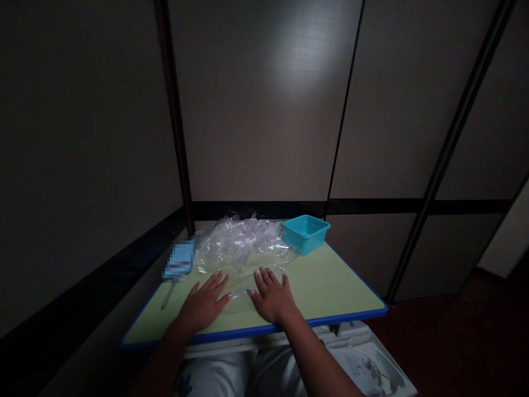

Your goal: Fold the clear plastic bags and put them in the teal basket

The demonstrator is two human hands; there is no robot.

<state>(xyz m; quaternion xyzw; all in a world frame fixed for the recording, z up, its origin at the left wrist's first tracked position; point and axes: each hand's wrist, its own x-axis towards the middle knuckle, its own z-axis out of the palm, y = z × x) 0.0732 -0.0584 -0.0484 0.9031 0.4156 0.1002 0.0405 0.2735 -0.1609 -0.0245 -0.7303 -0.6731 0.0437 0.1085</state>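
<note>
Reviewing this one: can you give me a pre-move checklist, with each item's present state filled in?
1. Left hand free: ok, palm down, fingers spread, grasping nothing.
2. Right hand free: ok, likewise palm down and spread.
3. Clear plastic smooth: not ok, crumpled across the far side of the tabletop.
4. Turquoise basin upright: ok, at the far right, beyond both hands.
5. Handled item at the left identified: cannot tell, its face is pixelated.
</note>
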